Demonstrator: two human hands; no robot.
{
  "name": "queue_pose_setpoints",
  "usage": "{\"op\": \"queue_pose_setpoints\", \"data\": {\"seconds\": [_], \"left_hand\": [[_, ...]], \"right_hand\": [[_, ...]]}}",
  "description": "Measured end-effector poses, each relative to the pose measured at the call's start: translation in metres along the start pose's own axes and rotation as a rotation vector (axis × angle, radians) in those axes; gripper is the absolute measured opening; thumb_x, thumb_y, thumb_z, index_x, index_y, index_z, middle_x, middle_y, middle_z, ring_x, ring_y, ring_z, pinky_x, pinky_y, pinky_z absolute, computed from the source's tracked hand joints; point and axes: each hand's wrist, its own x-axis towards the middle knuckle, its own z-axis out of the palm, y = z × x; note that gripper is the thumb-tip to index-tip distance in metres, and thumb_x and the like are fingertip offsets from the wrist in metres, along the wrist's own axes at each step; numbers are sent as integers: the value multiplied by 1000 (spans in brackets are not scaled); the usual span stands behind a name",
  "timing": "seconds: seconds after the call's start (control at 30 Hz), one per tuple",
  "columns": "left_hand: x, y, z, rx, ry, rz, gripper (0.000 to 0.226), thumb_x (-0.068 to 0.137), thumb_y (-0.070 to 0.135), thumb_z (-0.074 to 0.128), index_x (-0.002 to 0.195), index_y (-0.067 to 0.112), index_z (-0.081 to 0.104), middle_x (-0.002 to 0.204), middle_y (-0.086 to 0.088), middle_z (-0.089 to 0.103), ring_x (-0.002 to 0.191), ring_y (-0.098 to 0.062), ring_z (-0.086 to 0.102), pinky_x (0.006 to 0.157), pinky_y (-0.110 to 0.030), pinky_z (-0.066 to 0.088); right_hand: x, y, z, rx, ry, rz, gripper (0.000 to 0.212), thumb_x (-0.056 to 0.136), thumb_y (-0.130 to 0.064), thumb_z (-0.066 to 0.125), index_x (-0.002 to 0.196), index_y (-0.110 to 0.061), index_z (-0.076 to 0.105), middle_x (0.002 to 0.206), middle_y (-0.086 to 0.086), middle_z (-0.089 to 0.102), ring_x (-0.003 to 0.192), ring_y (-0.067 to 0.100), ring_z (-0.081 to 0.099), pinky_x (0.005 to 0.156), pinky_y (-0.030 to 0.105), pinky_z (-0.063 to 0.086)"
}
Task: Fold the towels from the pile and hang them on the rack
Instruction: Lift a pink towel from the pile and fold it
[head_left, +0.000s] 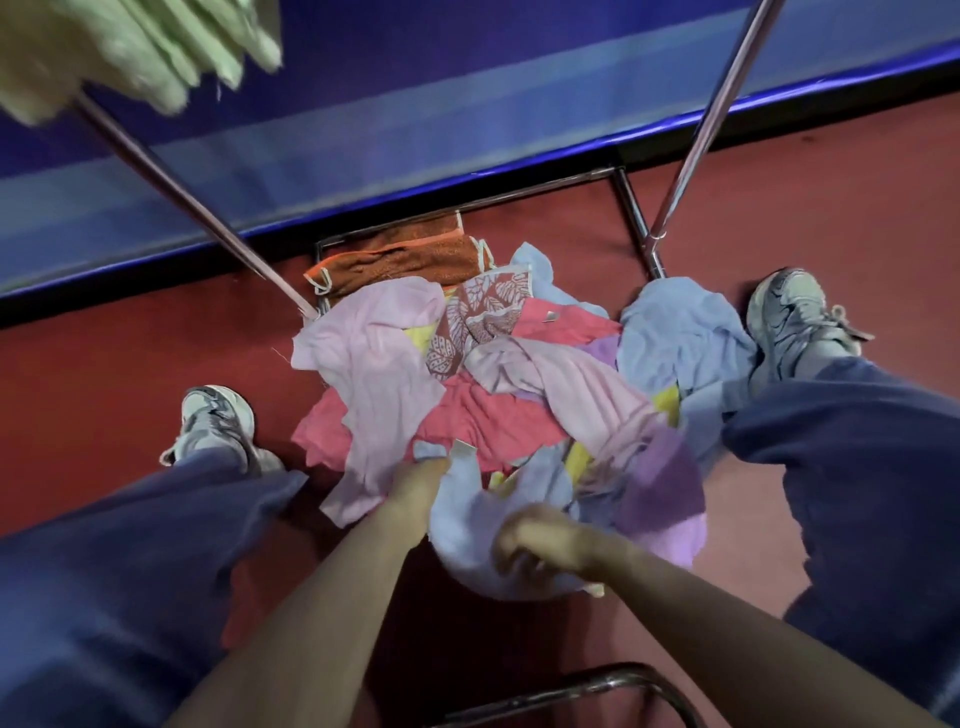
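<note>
Both hands down in the cloth, low between the knees. Left hand (415, 486) pinches the upper left edge of a light blue towel (462, 525), its fingertips buried in the fold. Right hand (540, 540) sits just beside it, nearer the body, with fingers curled into the same towel's lower part. Motion blur hides the exact finger positions, but both hands are clearly grasping the towel.

The held towel bunches between the two hands and touches the near edge of the pile (467, 374), which spreads away from the grip across the red floor (104, 364): pink, coral, lilac, yellow and pale blue cloths, with a leaf-print one near the middle.

Beyond the pile, an orange-brown towel (410, 257) lies on the low frame of the rack (711, 119). The rack's two metal poles rise either side, angling outward from the grip. Far up and left of the hands, green towels (156, 47) hang blurred over the top.

A grey trainer (213, 421) sits left of the grip and another well to the upper right. Blue trouser legs (857, 467) flank both arms.
</note>
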Motion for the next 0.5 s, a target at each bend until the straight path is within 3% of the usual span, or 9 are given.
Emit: {"op": "queue_pose_setpoints", "data": {"seconds": [0.13,0.23,0.33,0.4,0.5], "left_hand": [[9,12,-17,-40,31,-11,19,97,11,59,116,9,63,109,-13,63,94,-27,59,81,-38,51],[23,18,-14,30,-15,10,16,99,9,54,112,13,61,95,-8,64,77,-19,61,65,-29,48],[43,27,3,65,-69,23,14,102,7,49,104,17,58,86,-6,61,68,-14,59,51,-23,50],[52,36,19,94,-95,28,17,101,3,49,98,18,57,78,-6,60,56,-11,61,41,-18,48],[71,41,45,175,-133,51,19,100,3,52,89,15,62,72,-6,61,44,-6,60,43,-19,48]], "right_hand": [[36,-1,-48,-290,462,-26,21,86,-20,59,96,-8,74,99,14,72,95,30,66,76,30,48],[55,0,-92,-213,662,23,25,87,-25,61,97,-6,72,103,19,71,104,36,63,81,34,46],[80,0,-119,-152,720,66,41,98,-39,52,113,-4,66,116,22,67,114,38,60,94,36,44],[102,1,-125,-67,699,92,41,97,-37,51,126,-7,53,122,24,63,117,40,58,100,40,43],[128,4,-121,249,738,141,59,76,-43,59,124,-15,39,112,16,66,103,35,63,93,43,49]]}}
